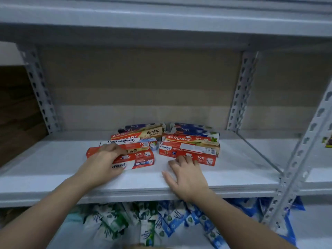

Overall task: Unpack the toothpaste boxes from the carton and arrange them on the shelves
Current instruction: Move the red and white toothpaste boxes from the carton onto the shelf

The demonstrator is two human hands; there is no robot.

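Several toothpaste boxes lie in two groups on the white metal shelf. The left group has Safi, Colgate and Pepsodent boxes; at its front is a red Pepsodent box. My left hand lies over that box's left half, fingers curled around it. The right group is stacked the same way, with a red Pepsodent box in front. My right hand rests flat on the shelf, fingers spread, its fingertips touching that box's front edge. No carton is in view.
Grey slotted uprights stand at left, centre right and front right. The shelf below holds several green and blue refill pouches. A shelf above overhangs. Brown cardboard backs the shelf.
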